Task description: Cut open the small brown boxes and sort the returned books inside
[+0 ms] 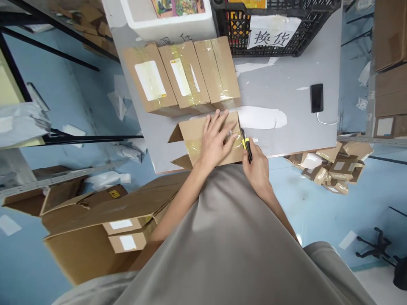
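From my seat the biggest thing in view is my own grey-clad torso (229,237), filling the frame from 5 to 7 o'clock and hiding the near edge of the counter (286,84); the counter runs away toward 12 o'clock. On the floor at 8 o'clock lie large flattened cartons (95,228), their far ends cut off by the frame. At 1 o'clock a black crate (318,25) bearing a paper sign is cropped at the top, as is the white foam box (171,25) at 12 o'clock. Three taped boxes (186,76) stand side by side at 11 o'clock, long axes pointing 11 to 5.

At centre, on the counter's near edge, lies the cardboard box (190,140); its long axis runs 9 to 3, with flaps open at the 9 o'clock end; the 3 o'clock end is taped, and its near side is hidden by my body. My hands are apart: the left hand (216,142) lies flat and spread on the box top, fingers pointing to 1 o'clock; the right hand (257,167) is clamped round a yellow-and-black utility knife (246,146). The knife's long axis runs 11 to 5, its tip toward 11 at the box's right end; I cannot make out the blade itself.

A small phone (316,97) lies at 2 o'clock, cable attached.
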`<state>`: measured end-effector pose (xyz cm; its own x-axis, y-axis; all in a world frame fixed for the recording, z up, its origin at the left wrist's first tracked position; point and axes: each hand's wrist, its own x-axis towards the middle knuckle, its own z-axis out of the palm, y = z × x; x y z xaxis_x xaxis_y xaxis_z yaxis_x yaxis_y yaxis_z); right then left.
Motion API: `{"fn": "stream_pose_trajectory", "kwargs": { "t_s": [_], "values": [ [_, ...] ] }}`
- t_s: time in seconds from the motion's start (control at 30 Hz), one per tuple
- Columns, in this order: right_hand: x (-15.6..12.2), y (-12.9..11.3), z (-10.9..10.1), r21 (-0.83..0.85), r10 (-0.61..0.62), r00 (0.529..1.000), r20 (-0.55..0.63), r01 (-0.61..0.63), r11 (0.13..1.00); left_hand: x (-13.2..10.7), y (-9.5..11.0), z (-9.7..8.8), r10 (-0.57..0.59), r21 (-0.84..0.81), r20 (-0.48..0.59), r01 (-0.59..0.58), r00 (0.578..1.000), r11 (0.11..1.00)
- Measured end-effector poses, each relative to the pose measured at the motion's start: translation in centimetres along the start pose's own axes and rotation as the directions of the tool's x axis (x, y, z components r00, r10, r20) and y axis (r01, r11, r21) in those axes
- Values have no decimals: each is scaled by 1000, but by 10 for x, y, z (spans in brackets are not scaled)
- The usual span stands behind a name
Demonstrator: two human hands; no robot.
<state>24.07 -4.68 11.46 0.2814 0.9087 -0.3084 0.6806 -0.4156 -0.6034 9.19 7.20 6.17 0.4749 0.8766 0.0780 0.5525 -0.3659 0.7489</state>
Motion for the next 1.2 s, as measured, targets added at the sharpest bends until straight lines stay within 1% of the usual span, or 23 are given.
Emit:
{"fn": "stream_pose_trajectory", "kwargs": {
  "t_s": [0.1, 0.2, 0.33, 0.43, 0.53, 0.63, 0.7, 0.77, 0.87, 0.93, 1.07, 1.1, 1.2],
  "values": [
    [-1, -10, -3, -83, 38, 998, 44, -34, 996, -2, -3, -1, 8, 47, 20, -9, 1000, 999],
    [0, -26, -11, -182, 83, 992, 96, -64, 981, -3, -3, -2, 9, 73, 38, -11, 999, 997],
    [14, -53, -27, -345, 174, 966, 192, -100, 933, -4, -4, 0, 27, 58, 34, -29, 999, 998],
    [24, -70, -34, -425, 235, 948, 215, -125, 896, -3, -6, 2, 33, 48, 34, -34, 999, 998],
    [17, -79, -40, -457, 287, 930, 230, -157, 875, -1, -5, 3, 38, 50, 32, -39, 999, 998],
    [-2, -81, -44, -485, 375, 892, 252, -219, 847, -2, -4, 4, 45, 50, 28, -46, 999, 998],
    [-9, -80, -45, -497, 405, 879, 251, -242, 833, -5, -2, 5, 43, 50, 30, -45, 999, 998],
    [-9, -78, -43, -496, 395, 885, 247, -235, 836, -7, -1, 6, 32, 51, 36, -34, 999, 998],
    [-1, -75, -40, -482, 350, 904, 245, -199, 853, -6, -3, 6, 28, 52, 44, -30, 999, 998],
    [-1, -72, -38, -487, 346, 903, 255, -189, 853, -3, -5, 7, 33, 50, 39, -35, 999, 998],
    [-20, -64, -38, -511, 406, 860, 310, -210, 834, -1, -7, 9, 34, 41, 17, -34, 999, 999],
    [-25, -61, -38, -507, 407, 855, 320, -208, 836, -2, -7, 9, 35, 45, 13, -35, 999, 998],
    [-34, -57, -41, -471, 360, 870, 336, -176, 864, -5, -8, 11, 44, 64, 2, -44, 999, 997]
  ]
}}
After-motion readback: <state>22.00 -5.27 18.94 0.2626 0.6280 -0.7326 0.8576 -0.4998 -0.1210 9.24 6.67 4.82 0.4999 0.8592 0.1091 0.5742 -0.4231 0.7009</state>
